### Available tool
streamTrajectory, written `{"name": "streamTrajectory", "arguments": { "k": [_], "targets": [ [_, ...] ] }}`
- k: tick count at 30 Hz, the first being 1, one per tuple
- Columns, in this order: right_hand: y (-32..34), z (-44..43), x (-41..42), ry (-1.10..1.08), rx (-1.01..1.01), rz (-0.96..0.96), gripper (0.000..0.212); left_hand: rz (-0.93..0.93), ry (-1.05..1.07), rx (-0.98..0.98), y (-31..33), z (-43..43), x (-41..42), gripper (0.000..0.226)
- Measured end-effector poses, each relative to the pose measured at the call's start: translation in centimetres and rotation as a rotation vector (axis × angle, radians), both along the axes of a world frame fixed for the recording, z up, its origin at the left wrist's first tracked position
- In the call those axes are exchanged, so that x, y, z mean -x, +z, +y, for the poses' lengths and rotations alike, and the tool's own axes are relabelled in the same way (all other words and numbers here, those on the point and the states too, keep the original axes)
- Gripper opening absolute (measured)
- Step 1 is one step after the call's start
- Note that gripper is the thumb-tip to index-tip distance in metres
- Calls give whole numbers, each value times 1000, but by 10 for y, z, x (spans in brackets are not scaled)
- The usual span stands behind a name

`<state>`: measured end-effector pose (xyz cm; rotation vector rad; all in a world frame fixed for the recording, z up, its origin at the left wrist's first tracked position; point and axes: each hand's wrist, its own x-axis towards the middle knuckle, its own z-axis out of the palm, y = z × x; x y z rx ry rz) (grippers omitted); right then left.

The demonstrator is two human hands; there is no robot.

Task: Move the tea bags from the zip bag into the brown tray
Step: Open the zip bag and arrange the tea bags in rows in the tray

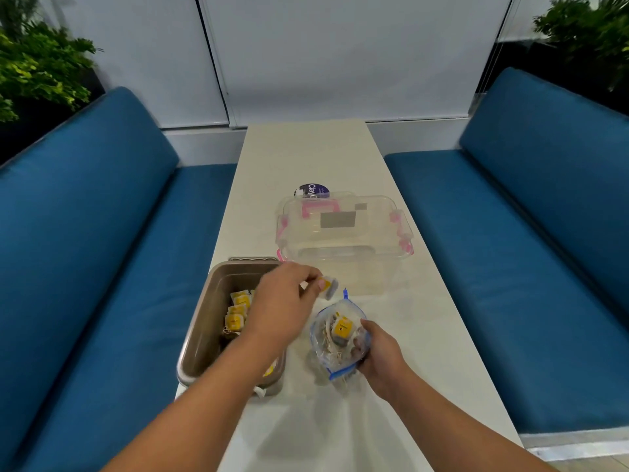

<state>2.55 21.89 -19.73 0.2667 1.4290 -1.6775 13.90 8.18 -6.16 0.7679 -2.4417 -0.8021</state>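
Mid-transfer: left hand (282, 298) fingers pinch one tea bag (327, 286) above zip bag (338, 338); right hand (377, 356) grips bag. Next: carry to brown tray (200, 321), release.

In front of me a long white table (306, 158) runs between two blue cushioned benches (102, 253) (531, 233). On it sits a clear plastic storage box (343, 240) with pink latches, and just behind that a round dark-labelled container (315, 190). Leafy green plants (37, 69) (589, 32) stand behind each bench.
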Motion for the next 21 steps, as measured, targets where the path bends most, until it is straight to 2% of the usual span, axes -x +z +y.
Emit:
{"name": "streamTrajectory", "arguments": {
  "k": [3,7,11,14,17,21],
  "targets": [
    [0,-6,-2,-7,48,-2,44,-113,-11,73,29,-31,-13,12],
    [-8,-10,-3,-6,20,5,45,-439,-40,185,51,-69,-34,8],
    [-16,-9,-2,19,31,13,43,-808,-197,353,49,-96,-42,13],
    [-20,-8,-1,31,53,5,39,-1029,-363,356,37,-107,-46,11],
    [-21,-7,-2,5,75,-1,35,-1127,-463,346,19,-111,-46,10],
    [-24,-9,-3,-21,55,4,41,-1175,-510,396,-12,-112,-41,8]
  ]
}}
